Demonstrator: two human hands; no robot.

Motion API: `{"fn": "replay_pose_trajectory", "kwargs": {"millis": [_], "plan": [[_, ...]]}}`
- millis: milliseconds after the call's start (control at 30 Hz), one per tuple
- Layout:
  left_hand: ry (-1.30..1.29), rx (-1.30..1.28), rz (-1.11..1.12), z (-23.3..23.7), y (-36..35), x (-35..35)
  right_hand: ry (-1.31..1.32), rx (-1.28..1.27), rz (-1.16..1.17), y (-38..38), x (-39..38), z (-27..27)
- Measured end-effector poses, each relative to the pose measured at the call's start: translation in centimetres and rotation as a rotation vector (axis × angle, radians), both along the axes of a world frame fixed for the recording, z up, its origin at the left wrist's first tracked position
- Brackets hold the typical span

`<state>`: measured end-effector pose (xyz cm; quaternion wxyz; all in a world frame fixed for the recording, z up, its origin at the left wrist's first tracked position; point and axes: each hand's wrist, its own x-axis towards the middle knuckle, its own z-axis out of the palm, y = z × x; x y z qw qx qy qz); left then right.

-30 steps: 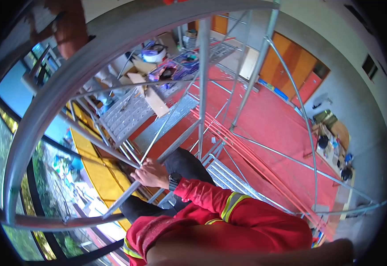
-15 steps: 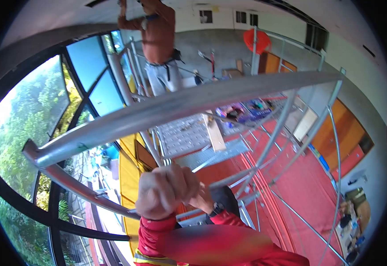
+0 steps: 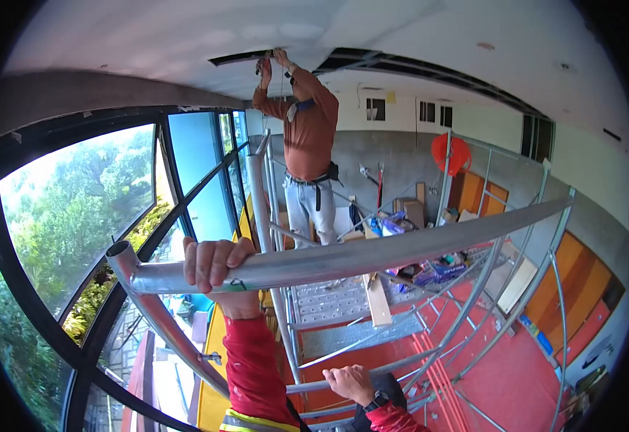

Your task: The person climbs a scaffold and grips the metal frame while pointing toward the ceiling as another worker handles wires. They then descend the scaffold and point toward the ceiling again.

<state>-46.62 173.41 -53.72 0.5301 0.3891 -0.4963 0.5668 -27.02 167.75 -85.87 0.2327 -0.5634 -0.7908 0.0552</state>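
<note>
My left hand (image 3: 217, 265) is wrapped over the thick grey top tube of a metal scaffold frame (image 3: 372, 253), near its left corner. Its red sleeve rises from the bottom of the view. Lower down and to the right, my right hand (image 3: 350, 384) has its fingers curled over a lower scaffold tube (image 3: 306, 387). A dark watch (image 3: 379, 400) is on that wrist. The tube hides part of the right hand's grip.
Ahead, another person (image 3: 311, 140) stands on the scaffold with both hands raised to a ceiling slot (image 3: 239, 57). A plank (image 3: 378, 301) lies on the perforated platform (image 3: 329, 302). Windows (image 3: 77, 209) line the left. Red floor (image 3: 502, 353) shows below, beside diagonal braces.
My left hand, earlier closed below the top tube close to my right hand, now grips that tube. My right hand is lower, on the lower tube. The view has tilted up.
</note>
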Motion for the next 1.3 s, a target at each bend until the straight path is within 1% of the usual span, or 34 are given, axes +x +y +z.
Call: {"fn": "replay_pose_trajectory", "kwargs": {"millis": [67, 167, 200, 233, 267, 300, 333, 367, 400, 467, 500, 567, 600, 633, 667, 700, 733, 800, 833, 867, 933, 1000, 1067, 1100, 1167, 1200, 1267, 1300], "plan": [[-0.011, -0.014, 0.003, -0.1, -0.1, 0.1, 0.003, -0.144, 0.016, 0.0, 0.1, 1.9], [-0.016, -0.045, 0.041, -0.2, -0.5, 0.2, 0.621, -0.211, 0.361, 3.5, 0.4, 1.8], [-0.023, -0.078, 0.059, -0.4, -0.7, 0.2, 0.719, -0.285, 0.375, 5.7, 0.8, 2.4], [-0.028, -0.105, 0.081, -0.5, -0.9, 0.1, 0.993, -0.229, 0.506, 5.5, 0.4, 7.3], [-0.026, -0.118, 0.094, -0.6, -0.9, 0.0, 1.170, -0.307, 0.409, 5.8, 0.0, 11.5], [-0.022, -0.125, 0.109, -0.7, -0.8, -0.2, 1.493, -0.325, 0.573, 6.9, -0.2, 14.3], [-0.014, -0.140, 0.112, -0.7, -0.9, -0.2, 1.702, -0.315, 0.757, 7.3, -0.2, 18.2], [-0.010, -0.160, 0.114, -0.6, -1.2, -0.3, 1.874, -0.296, 0.885, 7.9, 0.0, 21.6], [0.001, -0.169, 0.109, -0.4, -1.5, -0.3, 2.082, -0.259, 0.856, 6.9, -0.4, 25.6], [0.012, -0.203, 0.092, -0.3, -1.9, -0.4, 2.244, -0.252, 1.157, 5.4, -0.3, 31.1], [0.015, -0.216, 0.080, -0.3, -2.0, -0.5, 2.205, -0.225, 1.356, 5.7, -0.3, 32.3], [0.022, -0.237, 0.077, -0.3, -2.1, -0.4, 2.110, -0.184, 1.734, 7.1, -0.3, 32.9], [0.010, -0.245, 0.052, -0.4, -2.2, -0.1, 1.985, -0.253, 2.035, 8.0, -0.3, 32.4], [0.005, -0.283, -0.004, -0.6, -2.0, -0.1, 1.978, -0.193, 2.057, 8.4, 0.1, 31.3], [0.021, -0.302, 0.009, -0.9, -1.4, -0.2, 1.973, -0.163, 2.077, 9.2, 0.1, 30.2], [0.037, -0.402, 0.028, -1.2, -1.0, -0.3, 2.070, -0.124, 1.955, 8.2, 0.1, 30.4], [0.037, -0.437, 0.068, -1.8, -0.5, -0.3, 2.128, -0.192, 1.931, 8.2, 0.5, 30.1], [0.023, -0.266, 0.150, -2.7, 1.3, -0.4, 2.117, -0.212, 1.956, 6.4, -0.1, 31.0], [0.008, -0.271, 0.130, -1.9, -0.1, -0.1, 2.120, -0.226, 1.922, 7.0, 0.5, 30.8], [-0.021, -0.245, 0.036, -0.9, -1.6, 0.1, 2.116, -0.233, 1.885, 8.1, 1.4, 30.4], [0.002, -0.254, 0.099, -0.9, -2.1, 0.2, 2.057, -0.214, 1.937, 9.4, 2.3, 29.5], [0.026, -0.245, 0.062, -1.2, -2.2, -0.1, 2.010, -0.187, 1.701, 13.8, 6.0, 26.9], [0.022, -0.232, 0.060, -1.0, -1.1, 0.1, 2.126, -0.011, 1.306, 14.2, 6.4, 27.5], [0.024, -0.221, 0.052, -0.9, -1.1, 0.1, 2.238, 0.130, 1.016, 11.3, 4.2, 29.0], [0.018, -0.184, 0.072, -0.9, -1.2, 0.1, 2.129, 0.069, 1.203, 10.7, 3.8, 29.3], [0.019, -0.176, 0.068, -0.9, -1.0, 0.1, 1.866, -0.140, 1.654, 12.9, 5.4, 28.5], [0.018, -0.162, 0.079, -1.0, -1.0, 0.0, 1.580, -0.018, 1.683, 15.8, 7.7, 27.0], [0.016, -0.157, 0.092, -0.9, -1.2, 0.0, 1.573, 0.277, 1.292, 17.0, 8.8, 26.3]]}}
